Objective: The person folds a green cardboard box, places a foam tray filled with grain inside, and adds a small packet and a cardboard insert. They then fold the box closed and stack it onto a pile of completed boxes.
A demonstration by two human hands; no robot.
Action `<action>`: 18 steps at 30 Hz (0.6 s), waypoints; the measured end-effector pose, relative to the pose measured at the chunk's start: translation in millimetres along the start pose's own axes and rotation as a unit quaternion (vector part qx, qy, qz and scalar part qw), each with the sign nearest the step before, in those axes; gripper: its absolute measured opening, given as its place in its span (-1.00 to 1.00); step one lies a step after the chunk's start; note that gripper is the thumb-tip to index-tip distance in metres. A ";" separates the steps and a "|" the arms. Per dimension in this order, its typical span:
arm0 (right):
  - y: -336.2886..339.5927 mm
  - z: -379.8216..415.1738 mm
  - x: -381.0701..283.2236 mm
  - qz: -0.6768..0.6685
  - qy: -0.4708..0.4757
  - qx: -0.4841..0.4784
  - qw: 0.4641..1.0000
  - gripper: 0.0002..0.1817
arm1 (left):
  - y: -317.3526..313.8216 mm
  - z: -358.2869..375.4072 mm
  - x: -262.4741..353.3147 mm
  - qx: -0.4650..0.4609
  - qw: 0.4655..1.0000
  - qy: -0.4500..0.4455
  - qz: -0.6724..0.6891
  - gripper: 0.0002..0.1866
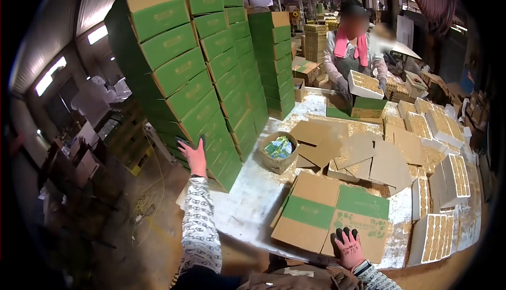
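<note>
My left hand (194, 158), in a pink glove with dark fingertips, reaches out with fingers spread at the lower part of a tall stack of green cartons (174, 74). Its fingertips overlap the carton sides in this view. In front of me a green and brown cardboard carton (308, 213) lies on the table, its printed panel toward the right. My right hand (348, 247), gloved the same way, rests on the near right part of that carton with the fingers stretched out. Neither hand grips anything.
A round container (279, 153) of small blue-green packets stands on the white table (237, 211). Loose cardboard sheets (374, 158) lie beyond the carton. White trays of pale filling (432, 240) line the right side. Across the table, a person holds a similar tray (366, 84) over an open box (369, 105).
</note>
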State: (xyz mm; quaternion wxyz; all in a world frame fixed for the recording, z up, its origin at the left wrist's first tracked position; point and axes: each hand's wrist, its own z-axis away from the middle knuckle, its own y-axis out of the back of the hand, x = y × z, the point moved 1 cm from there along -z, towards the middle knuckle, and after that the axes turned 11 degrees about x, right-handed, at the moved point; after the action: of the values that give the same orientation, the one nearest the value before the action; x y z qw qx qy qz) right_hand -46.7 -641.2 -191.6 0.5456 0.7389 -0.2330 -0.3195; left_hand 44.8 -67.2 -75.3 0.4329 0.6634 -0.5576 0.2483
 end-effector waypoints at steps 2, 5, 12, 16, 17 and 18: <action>6.8 10.7 8.4 0.026 0.026 -0.004 0.999 -0.27 | 8.5 18.9 17.6 -0.035 0.997 -0.039 -0.063 -0.01; 6.7 18.6 14.4 0.009 0.033 -0.022 0.999 -0.31 | 44.6 129.2 77.5 -0.336 0.908 -0.247 -0.053 -0.06; 120.0 -0.5 57.5 0.008 0.056 0.179 0.982 -0.49 | 96.1 283.2 182.2 -0.664 0.420 -0.607 -0.119 -0.12; 180.7 -5.8 70.0 -0.073 -0.256 0.527 0.807 -0.29 | 107.3 276.4 231.5 -0.760 0.406 -0.504 0.060 -0.26; 177.5 -10.6 82.5 -0.196 -0.304 0.554 0.750 -0.34 | 108.5 285.8 236.6 -0.776 0.391 -0.492 0.045 -0.23; 147.8 -8.5 104.1 -0.256 -0.336 0.531 0.735 -0.38 | 108.1 294.3 230.7 -0.785 0.422 -0.448 0.073 -0.19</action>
State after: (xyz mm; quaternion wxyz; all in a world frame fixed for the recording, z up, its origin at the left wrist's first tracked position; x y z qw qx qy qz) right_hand 31.7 -751.5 -71.4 -0.1513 0.7846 -0.3354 -0.4990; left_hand -44.8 -439.1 -3.5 0.4357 0.0104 -0.6726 -0.5980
